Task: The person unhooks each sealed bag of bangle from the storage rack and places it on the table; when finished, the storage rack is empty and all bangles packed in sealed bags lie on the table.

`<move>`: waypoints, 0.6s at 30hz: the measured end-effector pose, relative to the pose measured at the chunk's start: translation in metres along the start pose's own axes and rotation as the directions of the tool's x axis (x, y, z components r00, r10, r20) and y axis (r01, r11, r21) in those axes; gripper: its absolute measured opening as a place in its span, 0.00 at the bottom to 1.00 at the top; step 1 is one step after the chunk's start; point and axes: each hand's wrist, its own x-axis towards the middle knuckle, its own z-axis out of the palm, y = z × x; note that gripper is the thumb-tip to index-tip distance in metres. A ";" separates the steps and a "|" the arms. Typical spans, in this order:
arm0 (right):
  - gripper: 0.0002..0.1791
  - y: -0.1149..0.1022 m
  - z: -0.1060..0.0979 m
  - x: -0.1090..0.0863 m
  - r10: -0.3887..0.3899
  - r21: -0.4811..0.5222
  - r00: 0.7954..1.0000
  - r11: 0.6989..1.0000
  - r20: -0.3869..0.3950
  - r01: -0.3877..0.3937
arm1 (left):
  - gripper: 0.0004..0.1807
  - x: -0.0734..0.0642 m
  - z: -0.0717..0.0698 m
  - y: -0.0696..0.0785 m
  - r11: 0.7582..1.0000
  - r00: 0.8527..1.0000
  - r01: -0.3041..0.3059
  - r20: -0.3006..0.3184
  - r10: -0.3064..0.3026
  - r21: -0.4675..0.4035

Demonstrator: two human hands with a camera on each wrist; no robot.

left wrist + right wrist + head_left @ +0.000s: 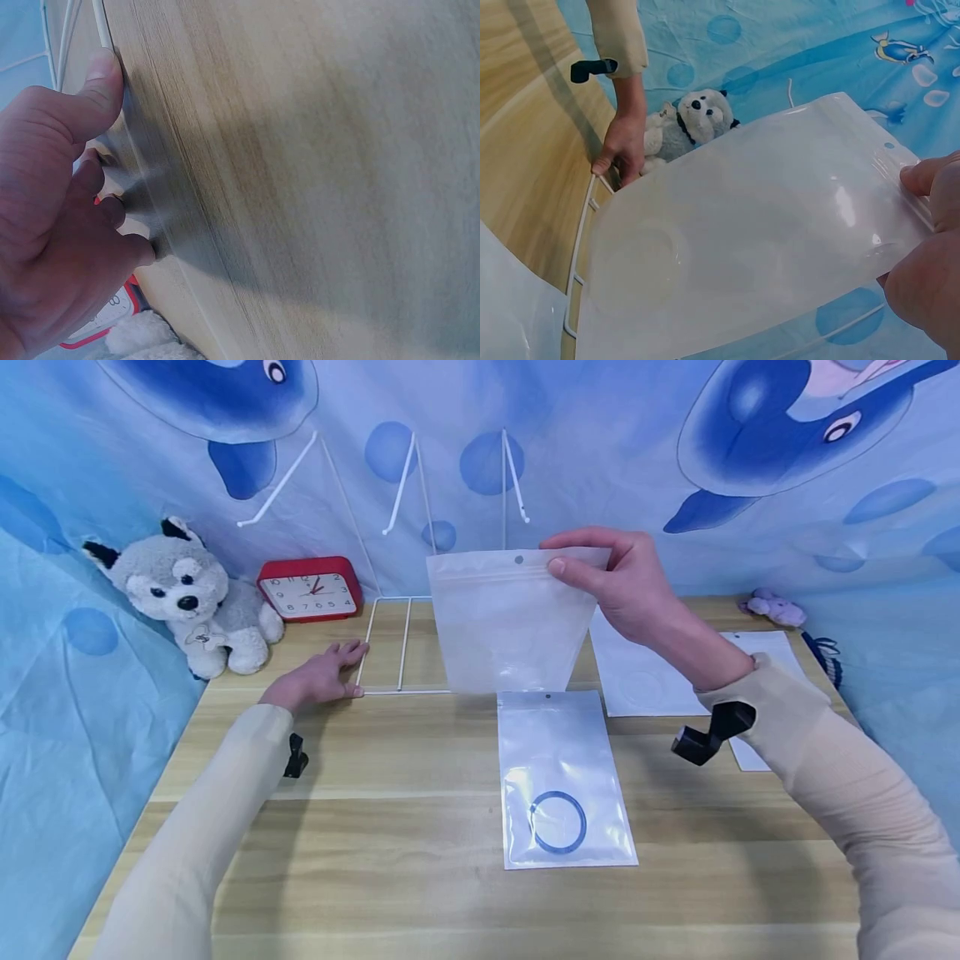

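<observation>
Between thumb and fingers, my right hand (626, 581) pinches the top edge of a whitish zip bag (510, 618). The bag hangs upright in front of a white wire rack (402, 647); a faint pale ring outline (641, 262) shows through it in the right wrist view. My left hand (318, 677) rests at the rack's front left base corner, thumb against the wire and fingers spread along the side. Another zip bag (562, 743) with a dark blue ring (558, 822) lies flat on the table below the held bag.
Two more white bags (645, 693) (772, 652) lie on the right, partly behind my right arm. A plush husky (187, 593) and a red clock (311, 589) stand back left. The rack's hooks (401, 485) jut forward. A small purple plush (776, 607) sits back right.
</observation>
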 end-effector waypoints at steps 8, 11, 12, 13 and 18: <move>0.12 0.008 0.010 -0.004 -0.004 0.095 0.999 0.995 0.031 0.001 | 0.48 0.001 -0.002 0.000 1.000 1.000 -0.005 -0.010 0.005 0.007; 0.11 0.013 0.015 -0.005 -0.012 0.041 1.000 0.999 0.029 0.011 | 0.48 0.001 -0.002 -0.001 1.000 1.000 0.006 -0.012 -0.006 0.002; 0.11 0.014 0.017 -0.006 -0.008 0.020 1.000 1.000 0.027 0.008 | 0.48 0.002 -0.002 -0.001 1.000 1.000 0.011 -0.011 -0.011 0.001; 0.11 0.015 0.018 -0.007 -0.008 0.000 1.000 1.000 0.027 0.008 | 0.48 0.002 -0.001 -0.001 1.000 1.000 0.016 -0.010 -0.016 -0.001; 0.11 0.020 0.028 -0.009 -0.007 -0.067 1.000 0.998 0.029 0.009 | 0.48 0.003 0.000 -0.002 0.999 1.000 0.030 -0.005 -0.030 -0.010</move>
